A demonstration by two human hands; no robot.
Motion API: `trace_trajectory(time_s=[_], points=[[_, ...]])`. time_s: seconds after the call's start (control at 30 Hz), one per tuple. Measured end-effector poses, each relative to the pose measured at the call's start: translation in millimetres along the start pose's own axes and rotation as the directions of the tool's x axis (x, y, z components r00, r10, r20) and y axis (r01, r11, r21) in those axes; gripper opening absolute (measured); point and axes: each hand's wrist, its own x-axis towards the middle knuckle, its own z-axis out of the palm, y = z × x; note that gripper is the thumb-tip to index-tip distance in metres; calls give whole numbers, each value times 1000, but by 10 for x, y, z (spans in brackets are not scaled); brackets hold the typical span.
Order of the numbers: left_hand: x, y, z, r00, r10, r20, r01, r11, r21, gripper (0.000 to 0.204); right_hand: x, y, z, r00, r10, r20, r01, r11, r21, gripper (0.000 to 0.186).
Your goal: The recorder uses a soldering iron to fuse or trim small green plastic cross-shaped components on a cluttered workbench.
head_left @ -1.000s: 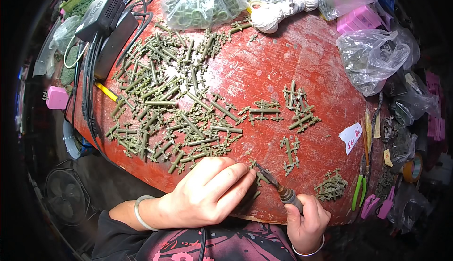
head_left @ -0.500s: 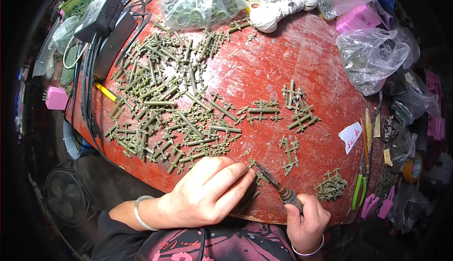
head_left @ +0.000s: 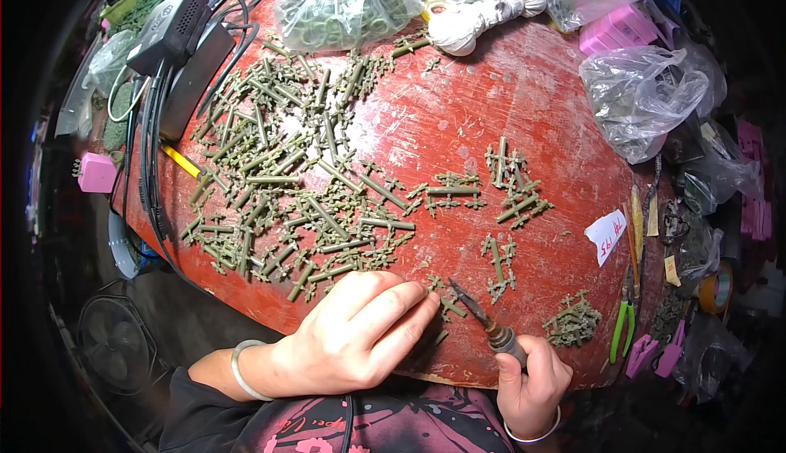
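My left hand (head_left: 370, 330), fingers bent and pinched, holds a small olive-green branched piece (head_left: 453, 309) at the table's near edge. My right hand (head_left: 532, 383) grips the handle of a hot-knife-like tool (head_left: 503, 341), its dark pointed tip (head_left: 459, 289) just above and beside that piece, with a small gap. A large spread of similar green rods with small branches (head_left: 344, 175) lies beyond my left hand. Small groups of them (head_left: 516, 199) lie beyond the tool, and a denser pile (head_left: 571, 320) is right of my right hand.
Black adapters (head_left: 168, 31) with cables and a yellow-handled tool (head_left: 180, 160) are at left. Filled plastic bags (head_left: 344, 7), a white cloth bundle (head_left: 463, 27) and pink boxes (head_left: 614, 31) line the back. Green-handled cutters (head_left: 622, 330), pink clips (head_left: 667, 359) and tape (head_left: 716, 288) are at right. A fan (head_left: 110, 338) stands below left.
The tool's tip has drawn slightly away from the piece in my left fingers, toward the back and right. My left hand stays almost still.
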Motion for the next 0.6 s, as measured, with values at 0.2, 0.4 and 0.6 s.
trace_trajectory(time_s=[0.2, 0.4, 0.6], points=[[-10, -4, 5, 1000, -3, -3, 3, 1000, -5, 48, -2, 0, 7, 1000, 8, -7, -8, 1000, 1, 33], [-2, 9, 2, 1000, -6, -11, 6, 1000, -20, 48, -23, -8, 15, 999, 37, -30, -37, 999, 9, 35], [-103, 19, -75, 968, -13, -249, 16, 1000, 13, 39, 71, -161, 94, 981, 190, -45, -175, 958, 225, 29]])
